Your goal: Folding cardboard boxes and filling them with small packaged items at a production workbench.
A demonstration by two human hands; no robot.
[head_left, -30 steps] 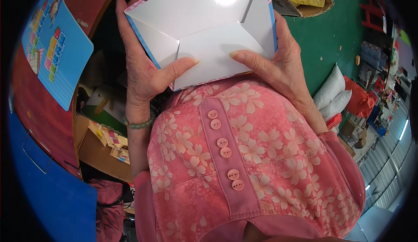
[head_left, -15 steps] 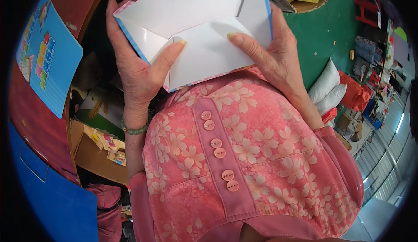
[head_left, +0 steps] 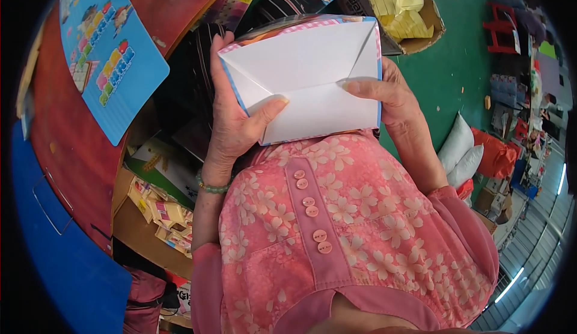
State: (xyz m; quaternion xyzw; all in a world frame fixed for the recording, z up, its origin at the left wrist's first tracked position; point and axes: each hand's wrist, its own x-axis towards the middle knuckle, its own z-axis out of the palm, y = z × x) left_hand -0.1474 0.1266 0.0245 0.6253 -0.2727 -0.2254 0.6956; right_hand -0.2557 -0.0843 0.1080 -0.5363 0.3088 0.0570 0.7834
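I hold a white folded paper box (head_left: 306, 75) with pink and blue printed edges in front of my chest. My left hand (head_left: 234, 121) grips its left side, thumb pressed on the lower flap. My right hand (head_left: 390, 97) holds its right side, thumb lying across the middle fold. The flaps are folded in flat, forming an envelope-like face. A green bead bracelet (head_left: 211, 187) sits on my left wrist. My pink flowered shirt fills the lower part of the view.
A blue printed card (head_left: 111, 51) lies on a red table (head_left: 78, 154) at the left. An open cardboard carton (head_left: 159, 214) of small packs stands below it. A carton of yellow sheets (head_left: 402, 3) sits on the green floor, with white sacks (head_left: 460, 145) at right.
The box flaps have been folded flatter and closed. Both thumbs moved toward the box's middle, and the box shifted slightly lower in the view.
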